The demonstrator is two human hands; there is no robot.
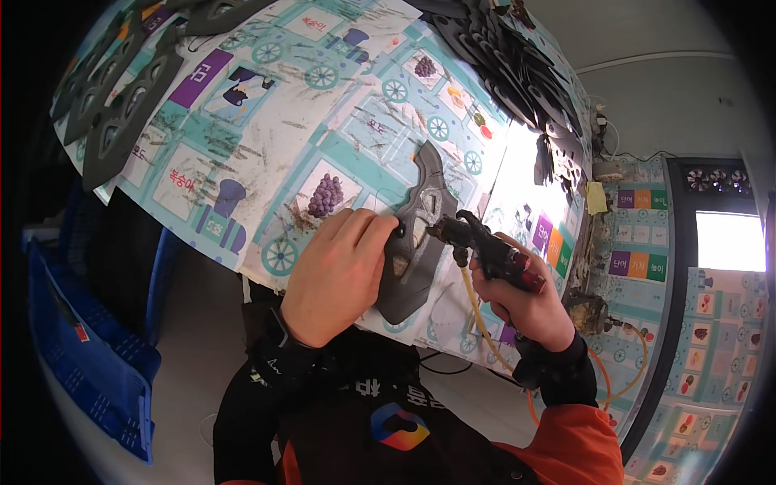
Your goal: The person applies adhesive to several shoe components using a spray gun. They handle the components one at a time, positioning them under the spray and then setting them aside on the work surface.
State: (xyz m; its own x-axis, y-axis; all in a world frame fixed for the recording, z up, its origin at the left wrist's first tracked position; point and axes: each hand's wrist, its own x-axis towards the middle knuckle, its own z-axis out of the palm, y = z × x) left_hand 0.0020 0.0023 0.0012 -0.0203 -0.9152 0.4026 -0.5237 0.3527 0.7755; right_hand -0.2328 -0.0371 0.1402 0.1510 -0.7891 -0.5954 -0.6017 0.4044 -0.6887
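Observation:
A flat dark grey panel [411, 284] with angular cut-outs lies on the table in front of me, its narrow end pointing away. Part of its face around the upper cut-out looks whitish and shiny. My left hand [338, 271] is closed on its left edge, the thumb and fingers pinching near the middle. In my right hand [529, 303] is a black and red spray gun [495, 252], gripped by its handle. Its nozzle points left at the panel, very near the cut-outs. A yellowish hose [477, 311] hangs from beneath the gun.
Printed paper with dark streaks covers the table [271, 133]. Similar grey panels [129, 105] lie at far left. A big heap of dark pieces [505, 61] sits at the far right edge. Blue plastic crates [97, 347] stand on the floor at left. An orange hose [600, 372] runs at right.

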